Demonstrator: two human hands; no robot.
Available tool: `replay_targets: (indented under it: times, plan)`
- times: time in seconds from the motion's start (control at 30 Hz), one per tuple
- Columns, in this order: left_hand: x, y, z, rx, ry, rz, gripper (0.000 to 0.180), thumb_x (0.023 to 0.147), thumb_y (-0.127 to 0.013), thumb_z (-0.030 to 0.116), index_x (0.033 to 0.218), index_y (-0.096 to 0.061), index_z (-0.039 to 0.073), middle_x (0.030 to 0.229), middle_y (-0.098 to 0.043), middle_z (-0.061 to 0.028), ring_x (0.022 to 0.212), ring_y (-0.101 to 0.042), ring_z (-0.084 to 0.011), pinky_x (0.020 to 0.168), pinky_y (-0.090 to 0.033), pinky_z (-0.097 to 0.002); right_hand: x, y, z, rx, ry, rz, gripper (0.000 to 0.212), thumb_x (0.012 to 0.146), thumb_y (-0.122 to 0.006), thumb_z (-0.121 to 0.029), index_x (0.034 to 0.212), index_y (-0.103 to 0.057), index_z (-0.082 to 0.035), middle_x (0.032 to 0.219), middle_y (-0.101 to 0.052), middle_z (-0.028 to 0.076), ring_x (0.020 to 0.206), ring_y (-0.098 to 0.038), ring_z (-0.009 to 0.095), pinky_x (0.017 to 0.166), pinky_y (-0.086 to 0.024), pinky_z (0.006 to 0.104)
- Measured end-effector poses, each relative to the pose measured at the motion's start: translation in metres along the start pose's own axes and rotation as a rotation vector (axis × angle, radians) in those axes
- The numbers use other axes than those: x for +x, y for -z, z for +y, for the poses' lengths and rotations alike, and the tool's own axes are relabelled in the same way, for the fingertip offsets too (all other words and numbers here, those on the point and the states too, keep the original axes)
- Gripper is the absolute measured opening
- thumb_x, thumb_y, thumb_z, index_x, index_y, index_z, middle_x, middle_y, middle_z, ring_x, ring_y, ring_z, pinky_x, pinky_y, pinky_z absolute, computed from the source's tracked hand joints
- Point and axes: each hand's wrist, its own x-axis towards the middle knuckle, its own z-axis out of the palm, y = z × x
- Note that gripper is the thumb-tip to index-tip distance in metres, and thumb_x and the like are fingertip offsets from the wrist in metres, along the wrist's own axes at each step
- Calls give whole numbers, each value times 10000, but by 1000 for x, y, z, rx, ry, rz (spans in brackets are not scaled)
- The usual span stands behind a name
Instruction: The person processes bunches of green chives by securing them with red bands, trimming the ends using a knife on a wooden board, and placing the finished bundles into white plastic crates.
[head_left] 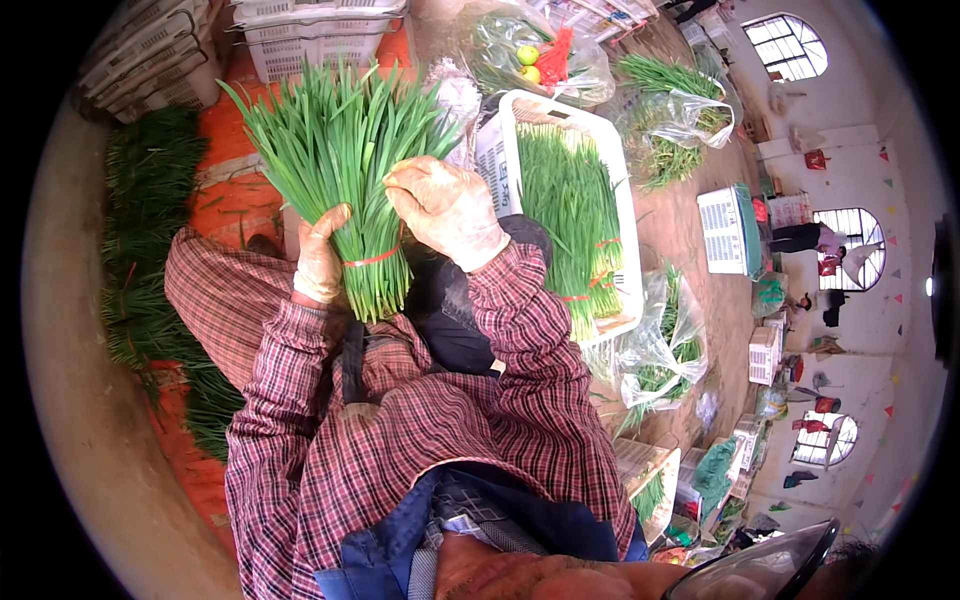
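Note:
A thick bunch of garlic chives (345, 150) stands upright before me, its leaves fanned out at the top and its pale cut stems pointing down at my lap. Around the lower stems runs a red band (372, 259). My left hand (321, 256), in a pale glove, grips the bunch from its left side, thumb across the front. At the right edge of the leaves is my right hand (440, 205), gloved too, its fingers curled together. Whatever those fingers pinch, if anything, is hidden.
To the right sits a white crate (628, 240) of banded chives (565, 205). Plastic bags of greens (665, 340) lie beyond it. Stacked crates (315, 40) stand ahead. More chives (150, 230) line the left wall on an orange sheet (240, 215).

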Motion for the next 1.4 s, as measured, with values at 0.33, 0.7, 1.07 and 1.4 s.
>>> replay_targets:
  times: [0.33, 0.7, 1.07, 1.4]
  plan:
    - [1, 5, -5, -6, 44, -1, 483, 791, -628, 110, 1242, -497, -3, 1099, -622, -105, 934, -634, -232, 834, -531, -357, 16, 8, -8, -121, -46, -22, 307, 832, -656, -238, 1113, -618, -120, 821, -667, 74, 699, -658, 258, 597, -529, 359]
    - [-2, -4, -10, 53, 33, -21, 430, 794, -633, 1, 1210, -526, -6, 1052, -645, -95, 876, -641, -214, 791, -542, -340, 25, 10, 2, -6, -219, 33, 127, 854, -651, -201, 915, -635, -92, 853, -693, 66, 779, -686, 195, 679, -535, 288]
    - [-3, -1, -17, 290, 22, -40, 344, 823, -653, 29, 1153, -562, 2, 1015, -655, -83, 852, -635, -175, 757, -532, -317, 59, 34, -51, 191, -256, -101, 346, 827, -693, -291, 1123, -640, -121, 827, -700, 65, 698, -678, 169, 654, -534, 285]
    - [-2, -6, -19, 337, 43, -50, 314, 828, -661, 35, 1125, -566, -5, 976, -659, -74, 810, -628, -147, 727, -528, -290, 68, 12, -30, 26, -175, -158, 310, 835, -653, -352, 1065, -647, -143, 649, -650, 26, 611, -653, 178, 589, -516, 310]
